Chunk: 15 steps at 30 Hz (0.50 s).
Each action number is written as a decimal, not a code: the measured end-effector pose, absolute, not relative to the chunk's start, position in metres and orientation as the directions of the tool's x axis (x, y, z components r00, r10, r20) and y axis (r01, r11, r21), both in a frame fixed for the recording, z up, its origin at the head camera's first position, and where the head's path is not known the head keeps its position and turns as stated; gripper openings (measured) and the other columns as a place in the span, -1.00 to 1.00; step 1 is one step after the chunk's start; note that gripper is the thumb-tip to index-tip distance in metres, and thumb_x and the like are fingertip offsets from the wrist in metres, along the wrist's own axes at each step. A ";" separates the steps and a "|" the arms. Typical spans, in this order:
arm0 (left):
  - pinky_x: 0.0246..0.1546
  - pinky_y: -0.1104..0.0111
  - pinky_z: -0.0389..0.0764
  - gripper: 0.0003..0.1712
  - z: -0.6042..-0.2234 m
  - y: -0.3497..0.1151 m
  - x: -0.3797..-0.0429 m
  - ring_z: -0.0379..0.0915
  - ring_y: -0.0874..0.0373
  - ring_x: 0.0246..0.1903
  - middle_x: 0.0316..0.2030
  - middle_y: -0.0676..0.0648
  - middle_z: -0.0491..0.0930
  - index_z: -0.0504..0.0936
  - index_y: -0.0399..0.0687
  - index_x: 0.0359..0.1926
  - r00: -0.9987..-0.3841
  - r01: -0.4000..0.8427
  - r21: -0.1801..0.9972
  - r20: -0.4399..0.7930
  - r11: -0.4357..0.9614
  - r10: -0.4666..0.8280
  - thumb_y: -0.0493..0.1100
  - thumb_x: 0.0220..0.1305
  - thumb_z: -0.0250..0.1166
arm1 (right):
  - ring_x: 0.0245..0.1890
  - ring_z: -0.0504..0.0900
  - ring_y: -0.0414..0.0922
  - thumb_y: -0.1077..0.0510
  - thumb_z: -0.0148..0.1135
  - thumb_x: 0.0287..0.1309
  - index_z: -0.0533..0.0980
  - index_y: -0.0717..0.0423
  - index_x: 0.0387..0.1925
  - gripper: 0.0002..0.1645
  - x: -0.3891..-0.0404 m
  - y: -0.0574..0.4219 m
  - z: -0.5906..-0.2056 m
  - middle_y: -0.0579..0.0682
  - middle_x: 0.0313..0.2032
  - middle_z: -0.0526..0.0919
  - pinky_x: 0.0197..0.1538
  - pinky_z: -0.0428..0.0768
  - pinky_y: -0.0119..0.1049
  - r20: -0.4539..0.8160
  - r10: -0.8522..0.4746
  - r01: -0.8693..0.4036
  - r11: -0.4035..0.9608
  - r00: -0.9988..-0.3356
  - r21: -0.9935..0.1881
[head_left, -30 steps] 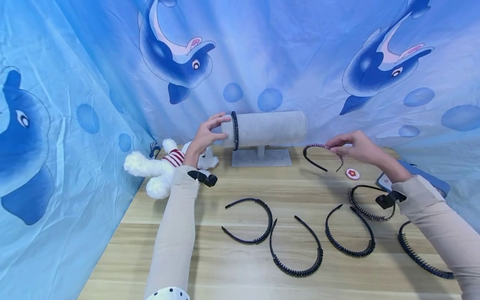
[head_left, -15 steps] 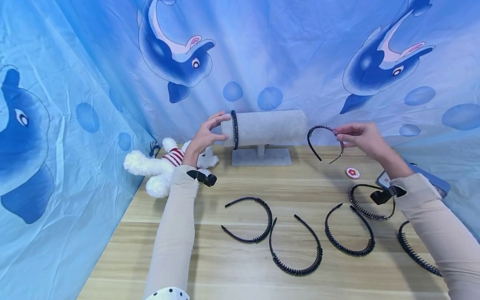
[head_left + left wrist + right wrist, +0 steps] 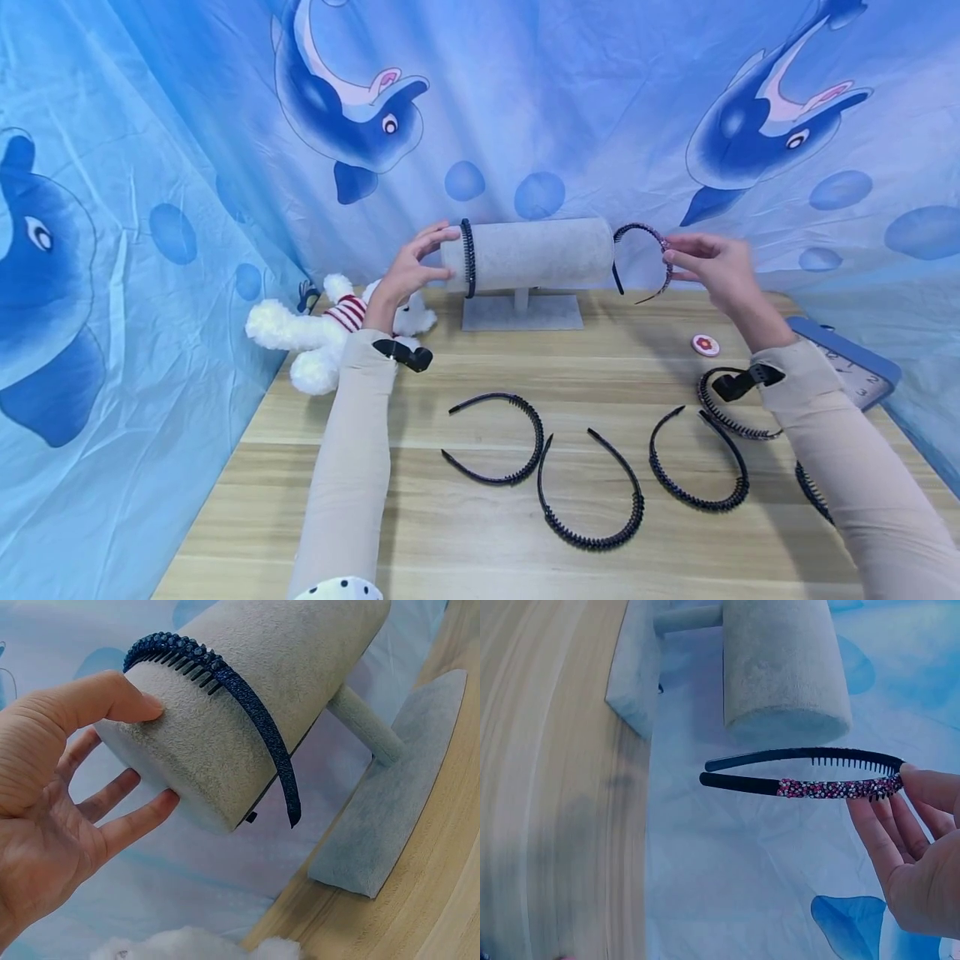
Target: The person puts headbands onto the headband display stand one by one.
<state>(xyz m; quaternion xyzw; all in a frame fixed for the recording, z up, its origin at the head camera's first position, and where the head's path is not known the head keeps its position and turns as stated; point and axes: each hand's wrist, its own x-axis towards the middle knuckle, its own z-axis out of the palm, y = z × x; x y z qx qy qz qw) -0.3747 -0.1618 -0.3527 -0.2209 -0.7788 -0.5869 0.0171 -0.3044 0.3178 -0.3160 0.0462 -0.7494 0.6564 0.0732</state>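
Note:
A grey velvet headband display stand (image 3: 543,254) has a horizontal roll on a post and flat base. Around the roll's left part sits a dark blue beaded headband (image 3: 251,712) with comb teeth. My left hand (image 3: 415,265) grips the roll's left end, its thumb on the surface just outside that headband. Off the roll's right end, my right hand (image 3: 712,262) pinches a headband with pink and silver stones (image 3: 832,787) in the air. In the right wrist view this headband's black ends point away from the fingers, and a gap separates it from the roll's end face.
Several black toothed headbands (image 3: 592,546) lie on the wooden table (image 3: 420,533). A white plush toy (image 3: 315,375) lies at left, under my left wrist. At right are a round flower badge (image 3: 705,345) and a blue-framed clock (image 3: 873,375), partly behind my right sleeve. A dolphin-print curtain hangs behind.
My right hand has lifted the stone headband from near the tabletop up to the roll's height and brought it close to the roll's right end. My left hand has stayed on the left end.

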 end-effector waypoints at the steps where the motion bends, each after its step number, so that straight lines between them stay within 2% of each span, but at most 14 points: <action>1: 0.46 -0.05 0.32 -0.29 -0.353 -0.162 -0.375 0.07 -0.07 0.54 0.59 0.05 0.10 0.47 -0.12 0.39 -0.901 0.366 0.906 0.288 0.214 0.324 -0.46 0.21 0.37 | -0.26 0.76 -0.30 0.32 0.40 0.20 0.66 0.15 0.07 -0.63 -0.306 0.316 -0.315 -0.20 -0.28 0.79 -0.19 0.76 -0.37 0.165 0.033 -0.160 0.112 -0.986 -0.981; 6: 0.46 -0.02 0.33 -0.29 -0.351 -0.163 -0.374 0.08 -0.06 0.54 0.58 0.07 0.12 0.48 -0.10 0.39 -0.900 0.371 0.900 0.289 0.228 0.326 -0.45 0.22 0.37 | -0.23 0.76 -0.28 0.33 0.39 0.21 0.65 0.17 0.09 -0.61 -0.315 0.308 -0.314 -0.19 -0.26 0.79 -0.19 0.76 -0.38 0.155 0.053 -0.154 0.033 -0.986 -0.988; 15: 0.46 -0.02 0.34 -0.29 -0.352 -0.162 -0.374 0.09 -0.04 0.53 0.58 0.04 0.12 0.49 -0.09 0.38 -0.906 0.361 0.905 0.283 0.224 0.316 -0.45 0.20 0.38 | -0.28 0.75 -0.28 0.36 0.36 0.22 0.67 0.22 0.02 -0.68 -0.336 0.296 -0.316 -0.19 -0.32 0.79 -0.25 0.77 -0.38 0.199 0.080 -0.198 0.024 -0.977 -0.980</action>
